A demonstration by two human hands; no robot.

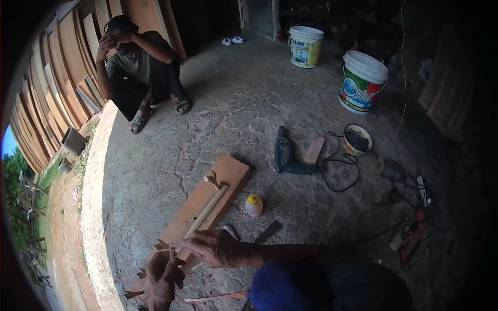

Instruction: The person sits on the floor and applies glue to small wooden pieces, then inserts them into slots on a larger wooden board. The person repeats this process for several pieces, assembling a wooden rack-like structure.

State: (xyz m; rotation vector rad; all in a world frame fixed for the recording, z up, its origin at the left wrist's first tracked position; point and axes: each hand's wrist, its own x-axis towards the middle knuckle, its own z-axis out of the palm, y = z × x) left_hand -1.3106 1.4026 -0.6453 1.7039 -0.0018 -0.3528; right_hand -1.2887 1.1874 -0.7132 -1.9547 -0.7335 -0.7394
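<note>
Touching the thin wooden strips (205, 213) with the right hand (210, 249) at their near part, atop a wooden board (232, 167) on the floor (233, 124). Holding the left hand (162, 282) nearer and left, over the board's near end. Cannot tell either grip as spread or pinching, with fingertips partly hidden. Can see a yellow-capped bottle (253, 206) right of the board and a corded drill (283, 155) farther off.

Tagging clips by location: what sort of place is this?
Probably a small woodworking shop, open to the outdoors on one side. Tall wooden boards stand along the left, a corded power tool lies on the rough floor, and a wooden plank lies nearby.
</note>
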